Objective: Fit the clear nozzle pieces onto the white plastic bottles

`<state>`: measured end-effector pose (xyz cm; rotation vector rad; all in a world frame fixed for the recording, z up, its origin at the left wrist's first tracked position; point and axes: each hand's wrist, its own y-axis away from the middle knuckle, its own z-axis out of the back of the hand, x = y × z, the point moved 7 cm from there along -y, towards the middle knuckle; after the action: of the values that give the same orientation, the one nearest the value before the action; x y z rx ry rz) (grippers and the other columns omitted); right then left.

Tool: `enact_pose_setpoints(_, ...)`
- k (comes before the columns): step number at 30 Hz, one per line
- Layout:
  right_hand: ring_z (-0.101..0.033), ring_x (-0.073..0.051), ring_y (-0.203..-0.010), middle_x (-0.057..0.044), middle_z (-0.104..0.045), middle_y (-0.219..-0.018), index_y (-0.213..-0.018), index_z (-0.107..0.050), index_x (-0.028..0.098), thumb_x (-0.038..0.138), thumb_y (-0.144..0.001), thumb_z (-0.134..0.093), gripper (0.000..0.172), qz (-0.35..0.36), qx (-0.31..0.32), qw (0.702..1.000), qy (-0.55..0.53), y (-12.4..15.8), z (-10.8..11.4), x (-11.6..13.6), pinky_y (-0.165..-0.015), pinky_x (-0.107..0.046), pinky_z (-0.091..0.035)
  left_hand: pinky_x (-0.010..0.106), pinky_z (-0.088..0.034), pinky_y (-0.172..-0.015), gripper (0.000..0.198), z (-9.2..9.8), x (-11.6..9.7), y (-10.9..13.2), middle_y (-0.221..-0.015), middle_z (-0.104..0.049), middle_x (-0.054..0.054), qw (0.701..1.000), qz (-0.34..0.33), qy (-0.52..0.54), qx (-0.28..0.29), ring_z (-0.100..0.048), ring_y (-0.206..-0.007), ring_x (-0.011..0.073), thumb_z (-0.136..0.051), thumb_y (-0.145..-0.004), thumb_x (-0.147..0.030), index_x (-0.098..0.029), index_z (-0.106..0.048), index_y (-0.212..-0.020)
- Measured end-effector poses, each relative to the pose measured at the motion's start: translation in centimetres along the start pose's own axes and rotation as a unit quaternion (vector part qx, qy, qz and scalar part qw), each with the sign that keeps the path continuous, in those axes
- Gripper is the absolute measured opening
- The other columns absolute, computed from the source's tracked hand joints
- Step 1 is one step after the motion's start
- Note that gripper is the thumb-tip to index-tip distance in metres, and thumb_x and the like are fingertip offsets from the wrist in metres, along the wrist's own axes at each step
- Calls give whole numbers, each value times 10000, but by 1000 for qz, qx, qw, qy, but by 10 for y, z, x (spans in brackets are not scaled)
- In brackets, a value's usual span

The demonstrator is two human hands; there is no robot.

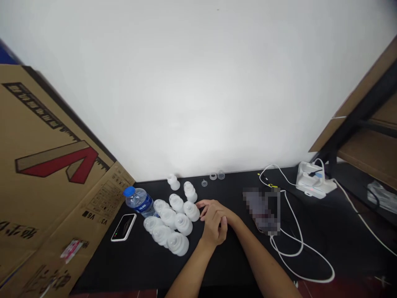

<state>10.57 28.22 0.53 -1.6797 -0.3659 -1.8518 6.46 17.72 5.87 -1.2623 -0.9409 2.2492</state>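
Hands [214, 221] together over the black desk [242, 194], one folded across the other; nothing visible between them, though a small held item cannot be ruled out. Fingertips [201, 209] sit just beside the nearest of about ten frosted white plastic pieces [175, 219], clustered left of the hands, one standing apart near the wall. Small clear rings [216, 176] lie by the wall. Further left: water bottle [139, 202] with blue cap, on its side; smartphone [124, 227]; cardboard sheet [52, 165]. Right: pixelated object [263, 210], white cable [297, 236], white charging dock [313, 182].
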Motion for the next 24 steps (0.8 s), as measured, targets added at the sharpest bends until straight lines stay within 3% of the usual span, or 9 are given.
enact_pose_setpoints(3, -781, -234, -817, -26, -811, -939, -1089, -815, 236, 277, -859, -787, 235, 13, 37, 997, 59, -5, 6, -10, -774, -373, -655, 451, -494, -850, 221, 1, -1, -4, -869, -693, 86, 1000, 8, 17, -2, -634, -854, 281, -495, -1050, -248, -242, -684, -935)
enact_pose_setpoints(5, -772, -234, -868, -54, -810, -996, -1138, -794, 227, 233, -931, -682, 235, 9, -27, 992, 120, -10, 22, -17, -836, -401, -649, 442, -488, -850, 237, 0, 0, -8, -856, -681, 82, 999, 29, 20, 1, -627, -854, 276, -488, -1066, -265, -243, -676, -922)
enact_pose_setpoints(7, -745, -253, -978, -92, -790, -1100, -1240, -758, 219, 181, -957, -618, 318, 1, -102, 982, 157, -14, 38, -20, -958, -464, -616, 424, -481, -827, 278, -2, 2, -13, -841, -664, 78, 998, 60, 17, 7, -611, -841, 266, -468, -1088, -292, -243, -666, -899)
enact_pose_setpoints(9, -687, -273, -1168, -135, -729, -1314, -1392, -690, 219, 115, -958, -564, 463, 7, -134, 967, 215, -20, 45, -17, -1094, -502, -542, 407, -471, -808, 330, -3, 6, -16, -839, -657, 74, 996, 92, 15, 9, -601, -832, 258, -441, -1110, -334, -244, -660, -880)
enact_pose_setpoints(13, -568, -301, -1389, -144, -485, -1673, -1614, -502, 229, 53, -943, -530, 694, 8, -106, 915, 389, -34, 38, -9, -1162, -473, -477, 386, -465, -817, 396, -4, 14, -19, -833, -650, 60, 990, 141, 32, 3, -602, -831, 249, -430, -1126, -415, -244, -661, -854)
enact_pose_setpoints(16, -591, -340, -1343, -155, -490, -1678, -1672, -421, 212, 57, -947, -538, 751, -9, -81, 895, 438, -39, 32, -8, -1116, -477, -496, 369, -463, -812, 396, -5, 21, -19, -836, -643, 53, 984, 169, 48, -3, -604, -833, 243, -451, -1124, -435, -241, -659, -847)
enact_pose_setpoints(20, -602, -353, -1274, -157, -614, -1525, -1614, -516, 199, 77, -960, -553, 666, 6, -98, 885, 455, -35, 30, -4, -1077, -459, -526, 345, -463, -794, 421, -5, 28, -19, -825, -628, 41, 977, 204, 67, -12, -605, -816, 229, -455, -1123, -462, -232, -644, -824)
enact_pose_setpoints(24, -619, -342, -1199, -146, -597, -1514, -1675, -442, 298, 77, -952, -579, 769, 7, -106, 876, 470, -35, 26, -5, -1009, -459, -557, 328, -451, -765, 445, -4, 32, -20, -801, -607, 28, 971, 224, 85, -20, -586, -779, 214, -445, -1124, -473, -227, -625, -800)
